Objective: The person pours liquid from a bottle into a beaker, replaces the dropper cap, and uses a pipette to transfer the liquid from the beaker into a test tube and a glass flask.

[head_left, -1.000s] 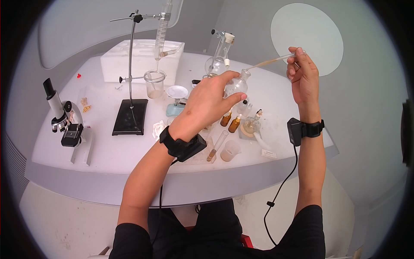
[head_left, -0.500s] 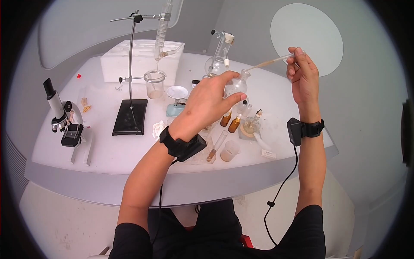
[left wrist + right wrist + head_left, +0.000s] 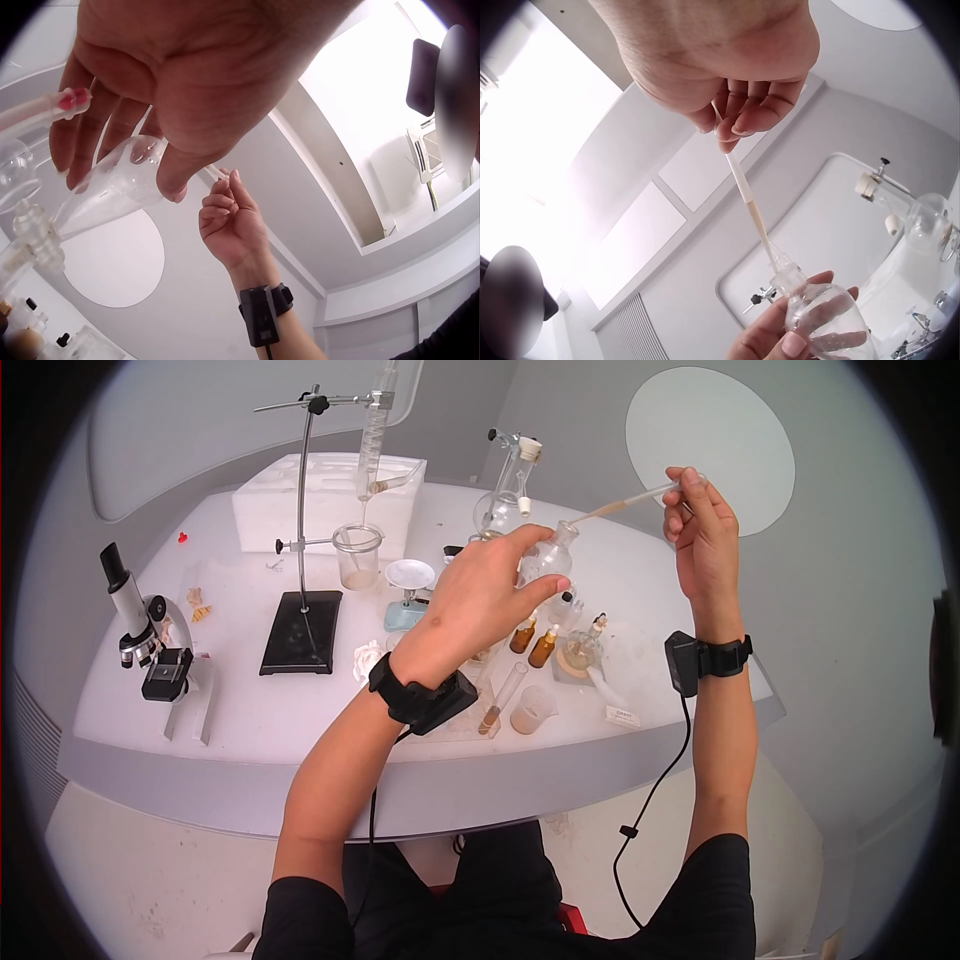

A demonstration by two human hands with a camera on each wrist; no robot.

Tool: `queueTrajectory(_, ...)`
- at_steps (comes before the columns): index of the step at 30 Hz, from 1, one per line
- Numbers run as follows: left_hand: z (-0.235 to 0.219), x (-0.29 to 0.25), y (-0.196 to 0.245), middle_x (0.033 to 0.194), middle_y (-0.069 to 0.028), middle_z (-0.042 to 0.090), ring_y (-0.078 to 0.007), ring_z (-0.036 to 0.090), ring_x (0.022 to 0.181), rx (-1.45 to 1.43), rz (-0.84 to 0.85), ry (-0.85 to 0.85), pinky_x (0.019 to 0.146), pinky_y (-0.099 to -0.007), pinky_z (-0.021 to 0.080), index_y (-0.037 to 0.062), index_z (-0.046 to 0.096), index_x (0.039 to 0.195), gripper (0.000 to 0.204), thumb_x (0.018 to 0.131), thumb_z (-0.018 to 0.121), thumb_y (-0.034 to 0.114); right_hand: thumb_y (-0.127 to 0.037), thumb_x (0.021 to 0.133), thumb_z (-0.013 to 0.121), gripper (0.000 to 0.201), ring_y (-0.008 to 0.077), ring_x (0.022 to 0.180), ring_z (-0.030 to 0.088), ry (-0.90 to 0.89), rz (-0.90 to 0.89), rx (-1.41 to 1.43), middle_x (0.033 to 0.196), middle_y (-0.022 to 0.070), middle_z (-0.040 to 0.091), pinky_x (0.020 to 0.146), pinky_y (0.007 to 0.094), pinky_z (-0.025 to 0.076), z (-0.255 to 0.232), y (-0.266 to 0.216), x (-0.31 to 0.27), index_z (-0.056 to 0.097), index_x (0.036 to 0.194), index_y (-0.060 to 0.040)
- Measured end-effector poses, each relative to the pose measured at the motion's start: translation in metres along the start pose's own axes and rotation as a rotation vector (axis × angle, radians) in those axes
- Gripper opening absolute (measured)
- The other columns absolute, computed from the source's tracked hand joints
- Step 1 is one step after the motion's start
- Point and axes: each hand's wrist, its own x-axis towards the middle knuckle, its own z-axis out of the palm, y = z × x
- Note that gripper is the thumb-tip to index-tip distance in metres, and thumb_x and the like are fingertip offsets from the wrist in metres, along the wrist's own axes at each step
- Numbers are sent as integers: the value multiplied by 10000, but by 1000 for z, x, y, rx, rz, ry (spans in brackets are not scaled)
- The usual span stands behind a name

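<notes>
My left hand grips the bulb of a clear glass separatory funnel, thumb on the near side and fingers round the far side. In the left wrist view the funnel tapers down to a glass stopcock. With fingertips and thumb, my right hand pinches a thin clear dropper above and right of the funnel. Pale brown liquid fills part of the dropper, which slants down in the right wrist view. Its tip is at the funnel's open mouth.
A stand holds a glass column over a beaker. A microscope stands at the left, and a small scale near the middle. Brown dropper bottles, a test tube, a small beaker and an alcohol lamp stand below the hands.
</notes>
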Motion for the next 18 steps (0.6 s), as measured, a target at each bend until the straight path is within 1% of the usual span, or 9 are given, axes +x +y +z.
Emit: queueTrajectory(18,0,0,1,1111,-211,707,-282,718,857,1,-3,5,740,-381,564,10,595,1319,601,887,744,401,-289,1004,633,305,38,584,497,9,-15,-17,783,12,659,549,194,389,2,-1,1,684,1086,0)
